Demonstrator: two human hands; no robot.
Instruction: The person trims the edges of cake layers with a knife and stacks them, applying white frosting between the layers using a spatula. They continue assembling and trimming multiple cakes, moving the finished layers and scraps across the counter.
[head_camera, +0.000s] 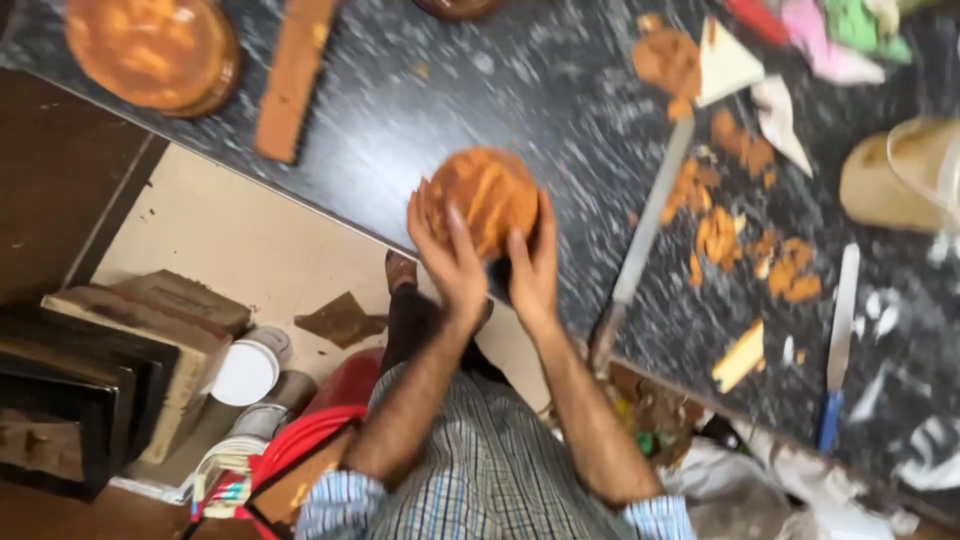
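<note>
Both hands grip a round brown disc at the near edge of a dark speckled counter.

Nearest the camera, the checked shirt (490, 470) and two bare forearms rise toward the counter (480, 90). The left hand (450, 255) wraps the left side of the disc (483, 195), fingers curled over its face. The right hand (533, 265) presses against the right side, fingers closed on the rim. The disc is tilted, held just above the counter edge. To the right lie a long metal blade (650, 215), brown crumbs (730, 235) and a blue-handled tool (838, 345). At the far left of the counter rest a larger round disc (150, 50) and a brown bar (292, 75), well apart from the hands.
</note>
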